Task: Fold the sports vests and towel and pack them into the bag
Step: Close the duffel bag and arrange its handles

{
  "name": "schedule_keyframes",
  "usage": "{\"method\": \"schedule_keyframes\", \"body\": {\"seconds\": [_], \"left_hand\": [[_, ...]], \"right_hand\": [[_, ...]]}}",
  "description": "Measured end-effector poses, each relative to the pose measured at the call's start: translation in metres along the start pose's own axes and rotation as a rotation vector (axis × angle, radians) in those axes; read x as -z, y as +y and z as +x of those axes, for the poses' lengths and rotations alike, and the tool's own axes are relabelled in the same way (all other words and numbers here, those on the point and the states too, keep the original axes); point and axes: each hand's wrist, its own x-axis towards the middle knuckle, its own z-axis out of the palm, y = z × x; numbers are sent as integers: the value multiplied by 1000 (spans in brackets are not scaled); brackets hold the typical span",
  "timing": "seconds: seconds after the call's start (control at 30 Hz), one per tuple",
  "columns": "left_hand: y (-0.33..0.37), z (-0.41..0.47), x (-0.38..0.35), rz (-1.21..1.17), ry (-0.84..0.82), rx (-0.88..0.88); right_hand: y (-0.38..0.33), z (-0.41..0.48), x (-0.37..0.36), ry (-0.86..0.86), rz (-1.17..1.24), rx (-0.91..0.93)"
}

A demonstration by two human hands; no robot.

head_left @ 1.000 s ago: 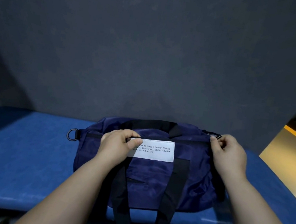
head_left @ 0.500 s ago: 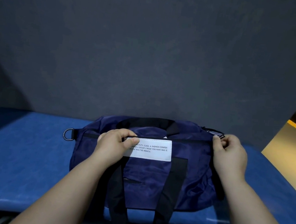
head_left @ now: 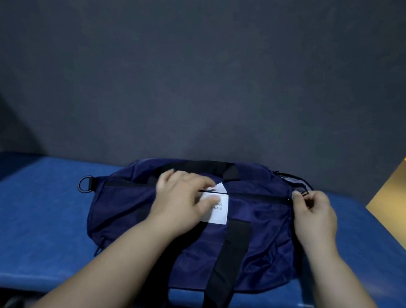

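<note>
Bag: your navy bag (head_left: 258, 235) lies flat on the blue table (head_left: 26, 223), its long side running from 9 o'clock to 3 o'clock, straight ahead of you.
Zipper: the zipper (head_left: 255, 197) runs along the bag's upper edge, from 9 to 3 o'clock, and looks closed over the stretch you can see.
Left hand: your left hand (head_left: 179, 201) lies on the bag's top at about 11 o'clock from the bag's middle. Its fingers are spread and fairly straight, gripping nothing. They cover the left part of the white label (head_left: 219, 213) and reach across the zipper line. The hand is blurred.
Right hand: your right hand (head_left: 313, 215) is at the bag's 2 o'clock corner. Thumb and forefinger are pinched together on the zipper pull (head_left: 304, 193) at the zipper's 3 o'clock end.
White scrap: a small white corner (head_left: 221, 188) shows just above the label at the zipper line; you cannot tell what it belongs to.
Straps: one black handle (head_left: 195, 165) lies over the far edge at 12 o'clock; the near straps (head_left: 233, 252) hang off the table edge toward 6 o'clock.
D-ring: a dark D-ring (head_left: 85, 183) sticks out at the bag's 9 o'clock end.
Backdrop: a dark grey wall (head_left: 206, 66) stands behind the table at 12 o'clock.
</note>
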Motion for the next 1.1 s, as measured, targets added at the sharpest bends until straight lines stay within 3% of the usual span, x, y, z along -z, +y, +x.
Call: {"method": "schedule_keyframes", "body": {"seconds": [0.4, 0.63, 0.77, 0.93, 1.1], "left_hand": [[88, 40, -45, 141, -245, -199], [93, 44, -58, 51, -202, -124], [91, 48, -55, -50, -266, -76], [95, 61, -49, 124, -385, -133], [111, 101, -62, -52, -338, -56]], "right_hand": [[2, 3, 6, -64, 140, -52], [1, 7, 12, -111, 192, -50], [1, 11, 13, -141, 211, -84], [3, 12, 15, -187, 134, -110], [7, 16, 16, -126, 66, -32]]}}
